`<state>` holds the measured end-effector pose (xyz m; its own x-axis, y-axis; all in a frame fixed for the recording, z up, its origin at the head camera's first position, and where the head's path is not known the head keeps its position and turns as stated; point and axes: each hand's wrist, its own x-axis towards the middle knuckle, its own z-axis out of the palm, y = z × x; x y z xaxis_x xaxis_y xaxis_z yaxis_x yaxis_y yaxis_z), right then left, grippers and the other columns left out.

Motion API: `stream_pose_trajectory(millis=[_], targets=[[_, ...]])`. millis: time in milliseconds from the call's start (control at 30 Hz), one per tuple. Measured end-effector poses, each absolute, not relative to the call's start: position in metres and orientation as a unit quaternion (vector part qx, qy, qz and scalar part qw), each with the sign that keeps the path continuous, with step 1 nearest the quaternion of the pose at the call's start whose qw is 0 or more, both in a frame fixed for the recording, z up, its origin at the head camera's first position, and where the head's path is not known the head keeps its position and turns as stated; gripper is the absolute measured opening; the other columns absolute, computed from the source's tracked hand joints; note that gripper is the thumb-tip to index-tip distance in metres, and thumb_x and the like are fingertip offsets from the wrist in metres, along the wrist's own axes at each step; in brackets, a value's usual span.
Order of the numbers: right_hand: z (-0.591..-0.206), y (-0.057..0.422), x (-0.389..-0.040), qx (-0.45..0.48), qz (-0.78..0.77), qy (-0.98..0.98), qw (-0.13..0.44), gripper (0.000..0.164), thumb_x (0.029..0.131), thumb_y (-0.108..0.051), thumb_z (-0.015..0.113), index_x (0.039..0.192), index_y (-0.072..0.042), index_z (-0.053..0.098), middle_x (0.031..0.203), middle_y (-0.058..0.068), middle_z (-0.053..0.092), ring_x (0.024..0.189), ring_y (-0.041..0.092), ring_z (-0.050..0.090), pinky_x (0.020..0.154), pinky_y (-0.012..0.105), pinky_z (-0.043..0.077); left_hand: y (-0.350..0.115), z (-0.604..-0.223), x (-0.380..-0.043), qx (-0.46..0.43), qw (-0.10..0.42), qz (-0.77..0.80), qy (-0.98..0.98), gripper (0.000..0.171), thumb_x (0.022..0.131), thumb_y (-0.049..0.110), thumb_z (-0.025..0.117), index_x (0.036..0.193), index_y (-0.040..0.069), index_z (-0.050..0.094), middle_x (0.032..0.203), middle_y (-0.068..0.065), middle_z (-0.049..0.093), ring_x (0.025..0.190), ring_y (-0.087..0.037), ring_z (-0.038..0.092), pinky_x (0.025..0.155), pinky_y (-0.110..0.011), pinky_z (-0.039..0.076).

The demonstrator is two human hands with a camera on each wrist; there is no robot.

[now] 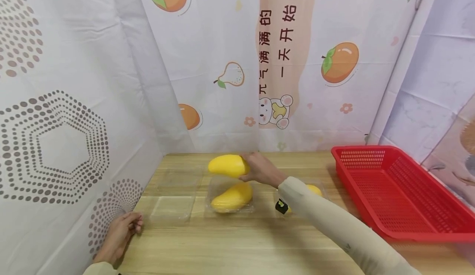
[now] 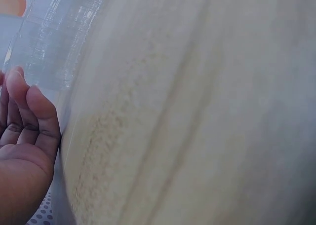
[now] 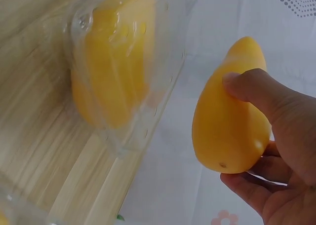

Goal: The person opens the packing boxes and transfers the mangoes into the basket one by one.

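My right hand (image 1: 261,168) grips a yellow mango (image 1: 228,166) at one end, thumb on one side and fingers on the other. Held in the air, it is just beyond another mango (image 1: 231,198), which lies in a clear plastic box (image 1: 251,206). In the right wrist view the held mango (image 3: 229,116) is apart from that box (image 3: 168,62). My left hand (image 1: 120,233) rests at the table's left edge with fingers loosely curled and nothing in it. Nearest to it stands a clear box (image 1: 172,208) with no mango inside.
Partly behind my right sleeve, a third clear box holds a yellow mango (image 1: 314,190), with a small black object (image 1: 281,206) beside it. A red plastic basket (image 1: 408,238) stands at the right of the wooden table (image 1: 222,246). Printed curtains (image 1: 208,40) hang around the table.
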<state>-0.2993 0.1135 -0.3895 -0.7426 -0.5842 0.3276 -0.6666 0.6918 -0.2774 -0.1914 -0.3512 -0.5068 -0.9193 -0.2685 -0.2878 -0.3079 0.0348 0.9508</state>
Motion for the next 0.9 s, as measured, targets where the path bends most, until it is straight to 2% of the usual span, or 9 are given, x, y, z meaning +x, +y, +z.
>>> stream_pose_trajectory(millis=[267, 500, 900], targets=[[-0.391, 0.128, -0.299, 0.348, 0.21, -0.905, 0.126, 0.062, 0.074, -0.025, 0.094, 0.124, 0.002, 0.066, 0.101, 0.008, 0.071, 0.086, 0.021, 0.061, 0.078, 0.038, 0.054, -0.352, -0.509, -0.192, -0.205, 0.017, 0.664, 0.719, 0.022, 0.106, 0.011, 0.05, 0.109, -0.007, 0.061, 0.087, -0.003, 0.064, 0.076, -0.013, 0.061, 0.068, -0.028, 0.055], [-0.39, 0.137, -0.3, 0.33, 0.211, -0.913, 0.116, 0.069, 0.075, -0.026, 0.093, 0.13, 0.003, 0.064, 0.109, 0.011, 0.071, 0.092, 0.024, 0.062, 0.082, 0.039, 0.054, -0.352, -0.51, -0.192, -0.205, 0.013, 0.663, 0.719, 0.021, 0.106, 0.01, 0.049, 0.107, -0.007, 0.062, 0.086, -0.003, 0.064, 0.075, -0.013, 0.061, 0.067, -0.028, 0.056], [-0.39, 0.159, -0.302, 0.314, 0.206, -0.918, 0.126, 0.071, 0.074, -0.027, 0.094, 0.13, 0.004, 0.063, 0.111, 0.015, 0.072, 0.098, 0.031, 0.062, 0.084, 0.043, 0.055, -0.352, -0.507, -0.193, -0.208, 0.012, 0.664, 0.718, 0.021, 0.105, 0.01, 0.049, 0.106, -0.006, 0.062, 0.086, -0.002, 0.064, 0.075, -0.013, 0.061, 0.067, -0.028, 0.056]])
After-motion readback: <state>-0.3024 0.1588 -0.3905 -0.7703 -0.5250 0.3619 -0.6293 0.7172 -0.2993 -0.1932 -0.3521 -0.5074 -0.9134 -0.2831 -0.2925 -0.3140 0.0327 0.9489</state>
